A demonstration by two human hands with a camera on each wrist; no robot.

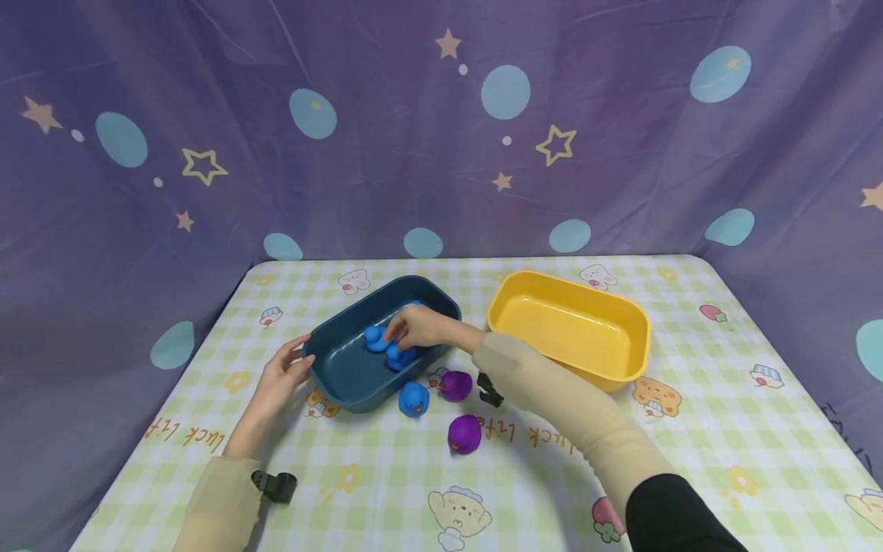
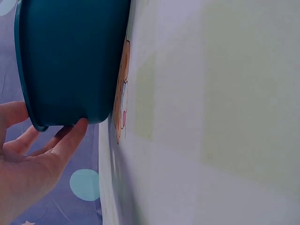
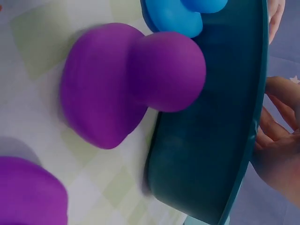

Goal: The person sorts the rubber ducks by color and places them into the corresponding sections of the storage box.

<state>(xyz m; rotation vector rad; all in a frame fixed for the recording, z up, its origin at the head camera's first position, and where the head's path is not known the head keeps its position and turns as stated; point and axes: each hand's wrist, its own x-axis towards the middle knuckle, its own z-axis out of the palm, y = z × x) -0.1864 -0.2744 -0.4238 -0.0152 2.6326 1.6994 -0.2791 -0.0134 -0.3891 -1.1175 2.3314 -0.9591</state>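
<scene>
A dark blue bin stands on the table with several blue rubber ducks in it. At its left end my left hand grips the rim, a finger over the edge and the thumb against the outer end wall. My right hand reaches into the bin, fingers bent down, fingertips at a blue duck. Another blue duck sits just left of those fingertips. In the right wrist view, the bin wall partly hides the right hand.
In front of the bin, a blue duck and two purple ducks, one nearer the bin and one closer to me, sit on the checked tablecloth. A yellow bin stands to the right. A purple curtain hangs behind.
</scene>
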